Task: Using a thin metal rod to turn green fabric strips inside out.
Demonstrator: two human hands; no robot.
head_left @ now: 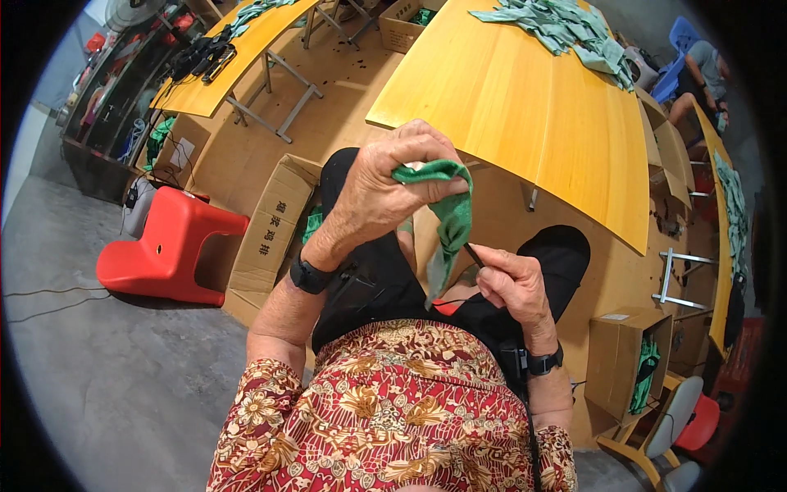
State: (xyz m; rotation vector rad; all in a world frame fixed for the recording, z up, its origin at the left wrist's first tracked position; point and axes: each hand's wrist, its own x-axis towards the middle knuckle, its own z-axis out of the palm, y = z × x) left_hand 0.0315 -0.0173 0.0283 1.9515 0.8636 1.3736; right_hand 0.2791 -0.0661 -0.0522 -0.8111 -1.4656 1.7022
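Observation:
Above my lap, my left hand [398,176] is closed on a piece of green cloth [453,215], pinched between thumb and fingers. The cloth folds over the fingertips and hangs down to a paler, narrow end. To its right, my right hand [516,283] is closed around a thin dark tool [474,255], whose upper end meets the edge of the cloth. Its kind is not clear, and a dark cord runs below that hand. Black wristbands circle both wrists.
A yellow table [508,98] stands ahead, with a heap of pale green cloth pieces [566,33] at its far end. Left of my legs are an open cardboard box [266,230] and a red plastic chair [168,246]. Another box [619,361] is at right; a person [705,70] sits far right.

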